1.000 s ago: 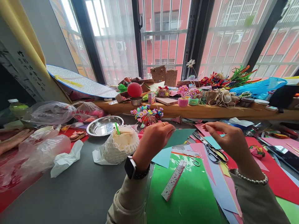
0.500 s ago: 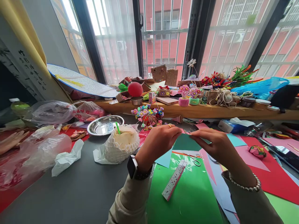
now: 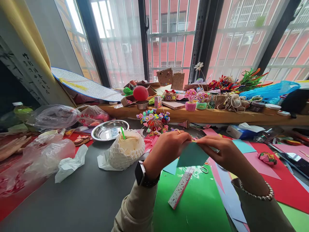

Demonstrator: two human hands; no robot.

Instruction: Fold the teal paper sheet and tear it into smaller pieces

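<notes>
A piece of teal paper [image 3: 192,155] hangs between my hands, pinched along its upper edge. My left hand [image 3: 167,149] has its fingers closed on the left corner. On the opposite corner, my right hand [image 3: 220,149] pinches with thumb and fingers. Below them lies a green sheet [image 3: 193,199] with a glossy cover, and a patterned ruler [image 3: 181,188] rests slantwise on it. Scissors [image 3: 204,169] with orange handles lie partly behind the teal paper. A light blue sheet [image 3: 171,166] shows beside my left wrist.
Left of my arm stands a coconut [image 3: 126,148] in foam netting with a green straw, near a metal plate [image 3: 109,130]. Coloured sheets [image 3: 260,161] spread out to the right. Crocheted flowers [image 3: 154,120] stand ahead. Another person's hand [image 3: 13,148] is at far left.
The teal paper has tilted downward and now shows more of its face, covering much of the scissors. Both hands keep their pinch, slightly lower in view.
</notes>
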